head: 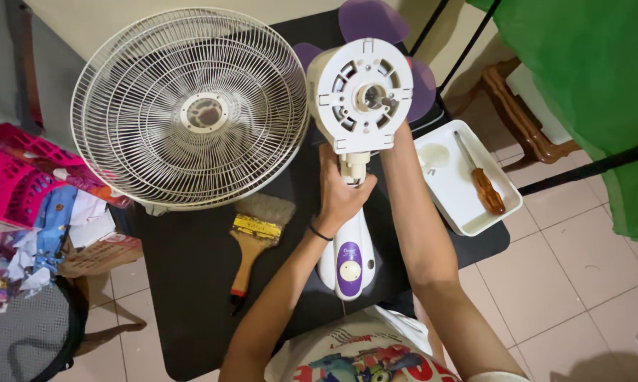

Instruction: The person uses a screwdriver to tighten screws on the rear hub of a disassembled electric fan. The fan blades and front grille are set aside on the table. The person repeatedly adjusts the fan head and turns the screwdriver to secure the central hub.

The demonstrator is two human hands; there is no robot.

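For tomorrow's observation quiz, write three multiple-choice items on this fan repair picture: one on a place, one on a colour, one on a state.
1. Where does the screwdriver lie?
A. In the white tray
B. On the floor
C. Inside the grille

2. What colour are the fan blades behind the motor housing?
A. Green
B. Purple
C. Orange

3. What is the left hand doing?
A. Lying flat on the table
B. Holding the brush
C. Gripping the fan neck

Answers:
1 A: the brown-handled screwdriver rests inside the tray at the table's right.
2 B: purple blade tips show past the housing's edge.
3 C: its fingers wrap the neck below the housing, while the brush lies untouched beside the grille.
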